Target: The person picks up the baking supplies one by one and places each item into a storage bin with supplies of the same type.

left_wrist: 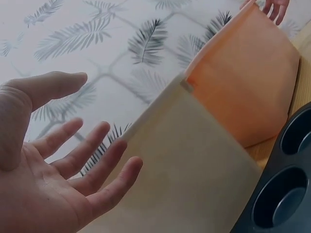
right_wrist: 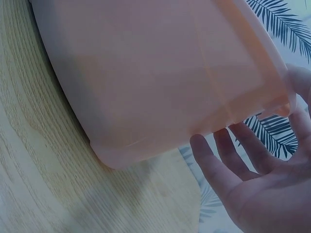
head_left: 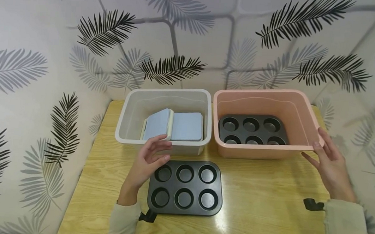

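My left hand (head_left: 150,157) hovers in front of the pale grey bin (head_left: 128,114), fingers loosely bent and holding nothing. It lies over the upper left corner of a dark muffin tin (head_left: 183,209); I cannot tell whether it touches it. My right hand (head_left: 332,167) grips the front right corner of the pink bin (head_left: 262,152), its digits around the rim and outer wall in the right wrist view. Inside that bin lies another dark muffin tin (head_left: 261,125). Flat light-blue slabs, one tilted (head_left: 156,124) and one level (head_left: 187,125), lie in the grey bin.
Both bins stand side by side at the back of the wooden table (head_left: 259,198), against a leaf-patterned cloth (head_left: 191,43). Bare wood shows to the right of the front muffin tin and along the table's left side.
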Motion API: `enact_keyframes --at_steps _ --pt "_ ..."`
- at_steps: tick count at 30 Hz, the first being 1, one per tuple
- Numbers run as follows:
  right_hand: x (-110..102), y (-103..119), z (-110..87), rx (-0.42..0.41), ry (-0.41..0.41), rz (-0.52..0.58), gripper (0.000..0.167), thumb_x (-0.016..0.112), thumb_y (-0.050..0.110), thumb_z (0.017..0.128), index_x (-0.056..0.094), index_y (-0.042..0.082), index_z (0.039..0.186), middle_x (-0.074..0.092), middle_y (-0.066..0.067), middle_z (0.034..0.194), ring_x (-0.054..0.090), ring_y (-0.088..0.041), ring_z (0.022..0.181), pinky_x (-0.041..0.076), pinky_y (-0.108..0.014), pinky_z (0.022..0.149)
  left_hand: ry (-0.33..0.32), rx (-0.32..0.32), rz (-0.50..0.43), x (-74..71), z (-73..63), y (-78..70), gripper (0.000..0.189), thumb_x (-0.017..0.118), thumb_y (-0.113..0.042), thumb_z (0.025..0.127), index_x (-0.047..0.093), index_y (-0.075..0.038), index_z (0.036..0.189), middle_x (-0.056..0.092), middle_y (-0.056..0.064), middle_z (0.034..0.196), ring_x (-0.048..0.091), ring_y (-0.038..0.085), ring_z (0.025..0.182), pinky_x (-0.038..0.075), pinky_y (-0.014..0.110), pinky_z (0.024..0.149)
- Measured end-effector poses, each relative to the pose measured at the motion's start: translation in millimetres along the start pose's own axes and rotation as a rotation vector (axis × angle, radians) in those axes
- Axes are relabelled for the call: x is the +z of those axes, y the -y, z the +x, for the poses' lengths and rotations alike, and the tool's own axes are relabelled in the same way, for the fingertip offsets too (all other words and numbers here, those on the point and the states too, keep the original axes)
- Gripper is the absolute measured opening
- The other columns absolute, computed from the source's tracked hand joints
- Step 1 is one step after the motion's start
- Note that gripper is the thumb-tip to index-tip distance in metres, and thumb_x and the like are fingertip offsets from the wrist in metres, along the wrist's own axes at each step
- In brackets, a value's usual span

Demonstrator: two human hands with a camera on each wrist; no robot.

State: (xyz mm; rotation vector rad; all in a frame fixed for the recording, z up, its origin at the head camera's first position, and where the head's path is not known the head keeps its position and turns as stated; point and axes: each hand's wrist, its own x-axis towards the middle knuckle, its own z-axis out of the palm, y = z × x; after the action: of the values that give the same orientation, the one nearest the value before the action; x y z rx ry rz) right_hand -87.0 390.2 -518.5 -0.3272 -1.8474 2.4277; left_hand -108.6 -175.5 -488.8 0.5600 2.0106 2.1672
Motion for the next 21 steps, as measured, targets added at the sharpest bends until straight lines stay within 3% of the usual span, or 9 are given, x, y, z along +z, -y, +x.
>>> enact_keyframes --at_steps 2,9,15,21 --pt "-0.2 0.4 0.7 -0.007 0.009 0.015 0.064 0.056 0.014 0.114 0.035 0.027 0.173 0.002 0.003 0.186 0.028 -0.015 0.161 0.063 -0.017 0.089 -0.023 0.003 -0.013 -2.8 -3.1 1.3 0.069 0.07 0.009 0.099 0.043 0.0 0.162 0.067 0.008 0.138 0.067 0.015 0.13 0.061 0.029 0.105" --pt "-0.4 1.4 3.5 -0.009 0.013 0.001 0.061 0.057 0.015 0.114 0.039 0.027 0.171 0.009 -0.001 0.185 0.03 -0.019 0.158 0.063 -0.017 0.088 -0.075 -0.005 -0.055 -8.2 -14.6 6.9 0.077 0.068 0.013 0.099 0.036 -0.004 0.167 0.067 0.008 0.136 0.065 0.018 0.131 0.06 0.026 0.106" --pt "-1.1 -0.5 2.7 -0.013 0.006 -0.008 0.06 0.056 0.015 0.114 0.04 0.027 0.17 0.013 -0.002 0.184 0.029 -0.02 0.157 0.063 -0.017 0.088 -0.067 -0.019 -0.022 -11.1 -21.5 10.8 0.074 0.068 0.014 0.097 0.036 0.005 0.164 0.068 0.007 0.134 0.067 0.017 0.128 0.061 0.027 0.105" --pt "-3.5 -1.4 2.8 -0.042 0.022 0.0 0.057 0.057 0.013 0.114 0.042 0.023 0.168 0.027 -0.001 0.175 0.048 -0.009 0.138 0.064 -0.019 0.089 -0.06 -0.027 0.018 -15.8 -28.7 14.5 0.061 0.067 0.011 0.1 0.044 0.011 0.156 0.068 0.007 0.134 0.068 0.016 0.129 0.06 0.026 0.105"
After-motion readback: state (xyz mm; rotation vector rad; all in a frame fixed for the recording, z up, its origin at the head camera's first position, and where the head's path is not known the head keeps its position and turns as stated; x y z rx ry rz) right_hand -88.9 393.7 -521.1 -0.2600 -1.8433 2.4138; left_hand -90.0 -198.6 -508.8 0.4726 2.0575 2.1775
